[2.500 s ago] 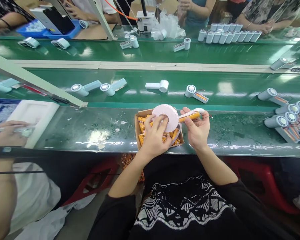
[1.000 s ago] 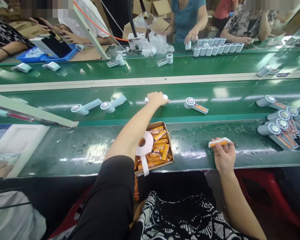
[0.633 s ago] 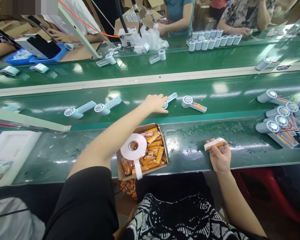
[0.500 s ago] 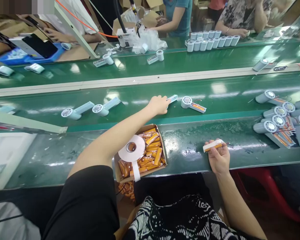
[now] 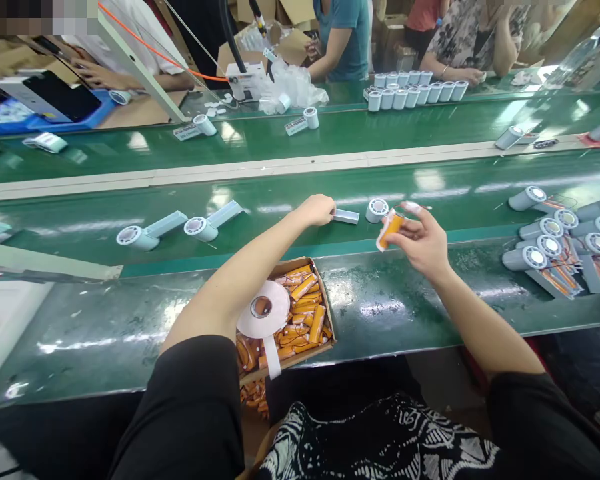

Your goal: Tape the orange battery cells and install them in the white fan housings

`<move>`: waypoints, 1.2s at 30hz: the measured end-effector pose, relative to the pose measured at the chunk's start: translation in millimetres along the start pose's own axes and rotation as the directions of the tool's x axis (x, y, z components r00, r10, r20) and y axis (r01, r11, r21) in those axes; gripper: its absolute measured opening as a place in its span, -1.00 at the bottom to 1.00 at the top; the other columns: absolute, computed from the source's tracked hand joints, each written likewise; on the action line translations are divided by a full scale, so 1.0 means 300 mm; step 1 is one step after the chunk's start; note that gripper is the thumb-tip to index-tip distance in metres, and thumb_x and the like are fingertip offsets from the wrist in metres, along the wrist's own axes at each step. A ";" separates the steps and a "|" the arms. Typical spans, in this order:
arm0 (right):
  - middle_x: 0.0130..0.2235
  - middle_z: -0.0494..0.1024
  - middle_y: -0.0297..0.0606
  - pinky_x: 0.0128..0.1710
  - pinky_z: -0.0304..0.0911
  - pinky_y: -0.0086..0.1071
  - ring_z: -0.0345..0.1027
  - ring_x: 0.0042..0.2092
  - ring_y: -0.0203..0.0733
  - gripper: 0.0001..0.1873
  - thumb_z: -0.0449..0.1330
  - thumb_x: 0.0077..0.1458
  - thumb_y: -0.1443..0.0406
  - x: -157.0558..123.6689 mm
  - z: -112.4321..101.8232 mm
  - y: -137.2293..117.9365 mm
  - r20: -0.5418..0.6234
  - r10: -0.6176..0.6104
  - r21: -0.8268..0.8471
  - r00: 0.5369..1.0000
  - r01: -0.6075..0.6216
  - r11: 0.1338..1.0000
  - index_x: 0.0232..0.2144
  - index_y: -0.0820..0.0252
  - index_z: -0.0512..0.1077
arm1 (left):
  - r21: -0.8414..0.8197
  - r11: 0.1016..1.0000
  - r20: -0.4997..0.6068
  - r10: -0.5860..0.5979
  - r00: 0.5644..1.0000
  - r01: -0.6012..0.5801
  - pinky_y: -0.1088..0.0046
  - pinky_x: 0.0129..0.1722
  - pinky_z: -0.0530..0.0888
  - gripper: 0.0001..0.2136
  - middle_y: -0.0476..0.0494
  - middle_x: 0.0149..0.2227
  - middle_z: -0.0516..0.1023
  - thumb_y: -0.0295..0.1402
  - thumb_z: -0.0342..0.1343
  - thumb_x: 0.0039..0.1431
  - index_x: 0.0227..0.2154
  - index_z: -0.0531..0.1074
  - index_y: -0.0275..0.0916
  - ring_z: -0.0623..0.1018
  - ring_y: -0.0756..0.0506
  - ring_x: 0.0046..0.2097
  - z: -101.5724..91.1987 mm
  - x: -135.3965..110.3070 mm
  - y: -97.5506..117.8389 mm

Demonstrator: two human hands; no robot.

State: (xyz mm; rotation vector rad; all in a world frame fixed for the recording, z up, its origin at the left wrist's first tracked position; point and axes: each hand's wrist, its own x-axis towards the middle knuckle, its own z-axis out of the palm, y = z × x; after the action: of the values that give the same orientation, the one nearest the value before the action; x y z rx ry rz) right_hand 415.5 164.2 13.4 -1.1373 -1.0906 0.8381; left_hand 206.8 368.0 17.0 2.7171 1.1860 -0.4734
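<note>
My left hand (image 5: 319, 211) is closed around one end of a pale grey handheld fan housing, whose open, trough-like handle (image 5: 347, 217) sticks out to the right over the green belt. Most of that housing is hidden by the fingers. Between the thumb and fingers of my right hand (image 5: 425, 245) is an orange wrapped battery (image 5: 392, 228) with a white strip along its edge. It is held tilted just in front of another fan's round head (image 5: 377, 210), which it partly covers. Below my left forearm, a cardboard box (image 5: 332, 320) holds many similar batteries and a roll of white tape (image 5: 253, 323).
Two fan housings (image 5: 200, 229) lie on the belt (image 5: 280, 243) to the left. Several fans with batteries and wires (image 5: 550, 247) cluster at the right. Beyond a pale divider (image 5: 260, 168) runs a second belt with more fans (image 5: 405, 97); people work behind it.
My right hand has moved up and left from the near worktop to the belt, carrying the battery. The housing handle at my left hand has swung to point slightly downward to the right.
</note>
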 end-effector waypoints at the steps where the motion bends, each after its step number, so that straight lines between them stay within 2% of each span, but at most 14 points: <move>1: -0.10 0.75 -0.22 0.16 0.62 0.03 0.70 -0.04 0.00 -0.32 0.64 -0.12 0.20 0.071 0.023 0.014 0.030 -0.009 -0.035 1.000 0.010 0.999 0.06 0.11 0.56 | -0.022 1.000 -0.001 0.013 1.000 -0.013 0.34 0.12 0.54 -0.68 -0.21 0.04 0.73 -0.36 0.15 0.26 -0.01 0.72 -0.13 0.65 -0.26 0.10 -0.006 0.005 -0.006; 4: -0.16 0.74 -0.26 0.15 0.60 -0.02 0.69 -0.07 -0.03 -0.48 0.56 -0.03 0.14 0.243 0.082 0.088 0.137 -0.029 -0.175 0.990 0.053 0.983 -0.04 0.11 0.54 | -0.080 0.996 0.001 0.042 0.999 -0.042 0.41 0.09 0.52 -0.70 -0.12 0.02 0.75 -0.31 0.18 0.25 -0.03 0.72 -0.09 0.67 -0.22 0.08 -0.023 0.010 -0.023; 8: -0.22 0.73 -0.29 0.07 0.53 -0.17 0.65 -0.14 -0.09 -0.68 0.35 0.15 0.19 0.344 0.116 0.175 0.278 -0.039 -0.441 0.960 0.164 0.883 -0.06 0.13 0.50 | -0.139 0.989 -0.013 0.047 0.999 -0.048 0.42 0.07 0.52 -0.70 -0.09 0.02 0.74 -0.30 0.17 0.27 0.00 0.68 -0.06 0.67 -0.20 0.06 -0.032 0.014 -0.027; 11: -0.23 0.73 -0.27 0.00 0.45 -0.26 0.61 -0.17 -0.10 -0.70 0.26 0.22 0.21 0.352 0.105 0.201 0.324 -0.014 -0.613 0.946 0.221 0.759 -0.02 0.16 0.51 | -0.168 0.985 -0.029 0.027 0.999 -0.031 0.33 0.06 0.53 -0.68 -0.16 0.04 0.73 -0.30 0.14 0.29 0.04 0.63 -0.07 0.67 -0.26 0.05 -0.025 0.028 -0.015; 15: -0.18 0.74 -0.20 -0.05 0.36 -0.28 0.59 -0.14 -0.02 -0.71 0.24 0.28 0.18 0.342 0.081 0.206 0.364 0.060 -0.788 0.929 0.273 0.553 0.00 0.13 0.55 | -0.197 0.980 -0.036 0.002 0.999 -0.009 0.23 0.07 0.53 -0.69 -0.28 0.04 0.70 -0.25 0.05 0.39 0.10 0.55 -0.11 0.67 -0.33 0.06 -0.012 0.048 0.006; 18: -0.11 0.75 -0.14 -0.07 0.31 -0.26 0.60 -0.11 0.05 -0.67 0.19 0.36 0.18 0.341 0.082 0.198 0.425 0.153 -0.856 0.892 0.341 0.389 0.09 0.12 0.56 | -0.227 0.974 -0.041 -0.018 0.999 0.008 0.25 0.09 0.51 -0.69 -0.31 0.08 0.68 -0.24 0.00 0.47 0.15 0.49 -0.13 0.66 -0.32 0.09 -0.005 0.062 0.020; 21: -0.06 0.76 -0.07 -0.11 0.29 -0.22 0.60 -0.12 0.11 -0.59 0.13 0.43 0.16 0.348 0.107 0.189 0.461 0.260 -0.880 0.848 0.400 0.255 0.20 0.09 0.55 | -0.264 0.964 -0.054 -0.051 0.997 0.035 0.26 0.13 0.49 -0.69 -0.34 0.12 0.65 -0.26 0.03 0.47 0.17 0.45 -0.16 0.64 -0.32 0.14 0.007 0.075 0.036; 24: -0.07 0.76 -0.03 -0.12 0.31 -0.17 0.61 -0.14 0.16 -0.51 0.11 0.46 0.04 0.363 0.148 0.182 0.475 0.357 -0.880 0.804 0.430 0.200 0.26 0.06 0.55 | -0.301 0.952 -0.072 -0.087 0.994 0.062 0.23 0.14 0.50 -0.67 -0.39 0.15 0.63 -0.30 0.07 0.43 0.20 0.42 -0.19 0.63 -0.34 0.17 0.020 0.086 0.056; 28: -0.16 0.75 -0.02 -0.10 0.35 -0.12 0.61 -0.19 0.15 -0.40 0.17 0.40 -0.11 0.396 0.200 0.162 0.476 0.432 -0.878 0.766 0.441 0.187 0.24 0.09 0.60 | -0.356 0.931 -0.089 -0.114 0.989 0.076 0.19 0.10 0.52 -0.65 -0.44 0.13 0.64 -0.38 -0.01 0.44 0.21 0.42 -0.24 0.65 -0.34 0.13 0.001 0.083 0.091; 30: -0.17 0.75 -0.04 -0.09 0.36 -0.12 0.61 -0.21 0.12 -0.41 0.21 0.38 -0.12 0.409 0.209 0.146 0.488 0.439 -0.871 0.754 0.449 0.197 0.19 0.10 0.63 | -0.389 0.919 -0.097 -0.118 0.988 0.072 0.21 0.09 0.53 -0.62 -0.45 0.13 0.65 -0.41 -0.05 0.45 0.25 0.39 -0.29 0.66 -0.32 0.11 -0.027 0.048 0.098; 32: -0.10 0.75 -0.04 -0.03 0.37 -0.14 0.62 -0.12 0.11 -0.47 0.22 0.38 -0.09 0.410 0.196 0.132 0.526 0.429 -0.850 0.734 0.478 0.222 0.14 0.09 0.65 | -0.417 0.908 -0.134 -0.118 0.984 0.052 0.25 0.15 0.51 -0.55 -0.45 0.22 0.60 -0.41 -0.03 0.45 0.34 0.31 -0.30 0.62 -0.28 0.19 -0.053 -0.035 0.085; 34: 0.01 0.74 -0.02 0.05 0.36 -0.14 0.60 0.01 0.12 -0.55 0.19 0.41 0.00 0.389 0.164 0.130 0.571 0.360 -0.821 0.738 0.513 0.250 0.09 0.12 0.67 | -0.434 0.900 -0.227 -0.069 0.971 -0.037 0.30 0.26 0.45 -0.51 -0.36 0.34 0.52 -0.36 0.06 0.43 0.37 0.29 -0.25 0.54 -0.23 0.30 -0.059 -0.180 0.048; 36: 0.08 0.71 0.03 0.12 0.36 -0.10 0.57 0.09 0.15 -0.60 0.15 0.42 0.12 0.343 0.121 0.137 0.584 0.217 -0.805 0.782 0.525 0.275 0.07 0.20 0.66 | -0.425 0.885 -0.342 0.039 0.939 -0.192 0.29 0.33 0.41 -0.61 -0.24 0.31 0.56 -0.27 0.14 0.40 0.24 0.45 -0.18 0.53 -0.21 0.30 -0.033 -0.379 -0.003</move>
State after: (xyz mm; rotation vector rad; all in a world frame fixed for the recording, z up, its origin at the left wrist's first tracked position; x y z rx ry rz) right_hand 409.8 279.8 -0.4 -1.7361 -2.4716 0.2306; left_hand 135.8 292.7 64.8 2.4798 1.0243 0.2586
